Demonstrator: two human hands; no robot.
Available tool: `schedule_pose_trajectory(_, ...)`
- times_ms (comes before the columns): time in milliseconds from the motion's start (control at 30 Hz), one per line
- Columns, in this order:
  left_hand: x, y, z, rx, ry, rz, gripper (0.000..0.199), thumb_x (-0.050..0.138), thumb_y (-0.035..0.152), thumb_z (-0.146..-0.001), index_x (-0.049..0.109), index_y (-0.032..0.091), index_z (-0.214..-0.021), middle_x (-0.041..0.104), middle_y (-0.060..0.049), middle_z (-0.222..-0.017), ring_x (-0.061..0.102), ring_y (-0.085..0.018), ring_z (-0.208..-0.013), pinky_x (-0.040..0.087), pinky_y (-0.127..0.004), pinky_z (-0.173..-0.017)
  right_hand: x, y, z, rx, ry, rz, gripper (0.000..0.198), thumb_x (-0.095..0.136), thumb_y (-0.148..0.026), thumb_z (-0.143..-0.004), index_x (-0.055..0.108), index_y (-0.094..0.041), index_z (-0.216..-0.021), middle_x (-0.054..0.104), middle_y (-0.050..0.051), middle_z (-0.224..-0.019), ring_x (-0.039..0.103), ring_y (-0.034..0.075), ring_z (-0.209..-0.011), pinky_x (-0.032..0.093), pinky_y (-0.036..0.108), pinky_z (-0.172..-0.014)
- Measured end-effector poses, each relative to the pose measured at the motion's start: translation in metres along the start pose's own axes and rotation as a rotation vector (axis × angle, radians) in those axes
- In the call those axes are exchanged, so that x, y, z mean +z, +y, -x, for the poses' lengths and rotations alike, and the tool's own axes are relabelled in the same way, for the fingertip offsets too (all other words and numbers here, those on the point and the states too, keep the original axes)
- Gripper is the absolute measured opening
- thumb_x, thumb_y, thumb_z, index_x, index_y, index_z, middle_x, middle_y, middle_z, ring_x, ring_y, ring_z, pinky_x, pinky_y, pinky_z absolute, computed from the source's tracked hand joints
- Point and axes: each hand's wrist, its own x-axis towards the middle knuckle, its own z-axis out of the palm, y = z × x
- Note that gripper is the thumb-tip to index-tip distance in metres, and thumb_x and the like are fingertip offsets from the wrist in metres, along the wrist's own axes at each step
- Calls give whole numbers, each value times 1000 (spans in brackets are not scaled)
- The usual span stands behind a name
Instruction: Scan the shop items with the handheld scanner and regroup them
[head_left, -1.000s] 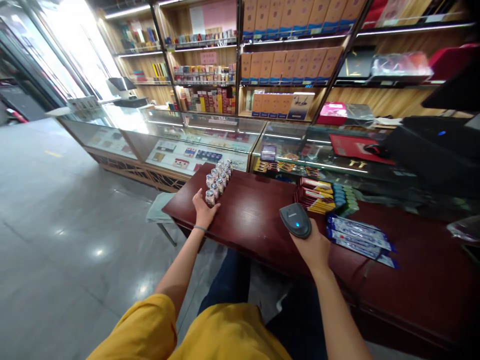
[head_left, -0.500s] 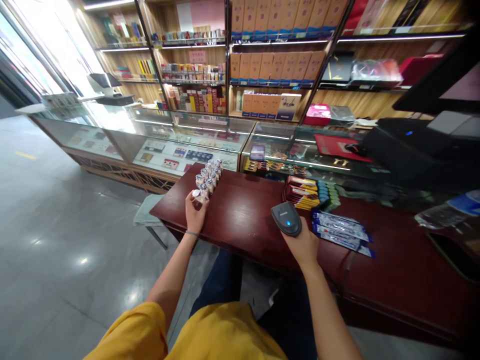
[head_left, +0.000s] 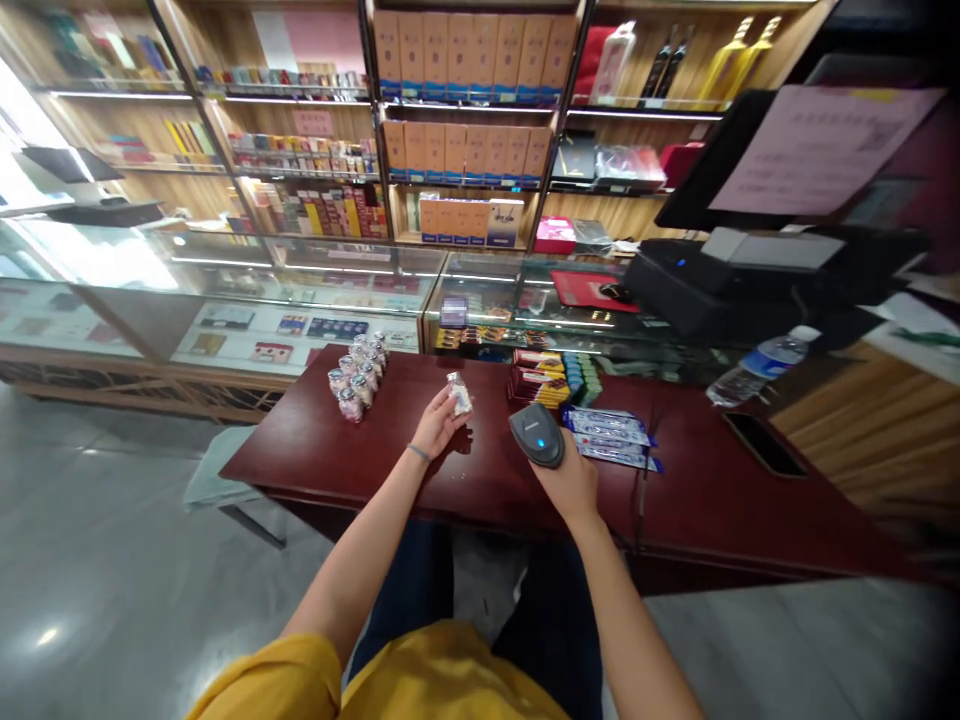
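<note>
My left hand (head_left: 437, 424) grips a small jar (head_left: 459, 396) with pale contents, tilted above the middle of the dark red table (head_left: 405, 470). In my right hand (head_left: 574, 480) is a black barcode scanner (head_left: 538, 434) with a lit blue light, its head pointing toward the jar. The two are a short way apart. Several similar small jars (head_left: 360, 375) stand in rows on the table's left part. Stacks of red and yellow packets (head_left: 538, 380) and green-blue packets (head_left: 581, 378) lie behind the scanner. Blue and white long packets (head_left: 611, 437) lie right of it.
A water bottle (head_left: 761, 365) and a dark phone-like slab (head_left: 765, 445) lie at the right. Behind the table runs a glass display counter (head_left: 360, 285). A monitor (head_left: 810, 150) rises at the right. A padded stool (head_left: 221, 470) stands at the left. The scanner's cable (head_left: 643, 500) crosses the table.
My left hand has lifted the jar away from the group and carried it right, toward the scanner. My right hand still holds the scanner. The view has turned right.
</note>
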Motion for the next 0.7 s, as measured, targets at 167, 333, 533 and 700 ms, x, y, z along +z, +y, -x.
schedule_pose_trajectory(167,7,-16,-18,-41,31,-9,50,76,25,-75,60,23,-123,66,-7,-117,66,-17,-97,55,-36,-87,-4,8,2,-81,-80,13,47,65,-43,-74,54,-26,-116,72,1,-80,68,22,-67,39,26,-57)
schedule_pose_trajectory(333,7,-17,-22,-30,39,-60,55,77,23,-73,61,23,-125,66,-7,-116,65,-14,-89,55,-29,-80,-4,11,7,-190,-121,8,49,65,-38,-74,51,-24,-119,73,2,-81,69,22,-70,40,26,-58)
schedule_pose_trajectory(533,6,-19,-21,-17,55,-42,53,76,26,-74,60,22,-125,66,-7,-114,65,-16,-95,52,-30,-84,-1,15,13,-277,-168,79,31,64,-35,-72,56,-24,-101,70,1,-72,68,21,-66,38,25,-58)
schedule_pose_trajectory(700,5,-20,-21,6,32,-44,51,74,28,-77,59,22,-126,66,-7,-114,64,-15,-98,51,-29,-86,-2,17,16,-276,-142,85,28,62,-34,-72,57,-23,-98,70,1,-70,67,21,-66,37,24,-58)
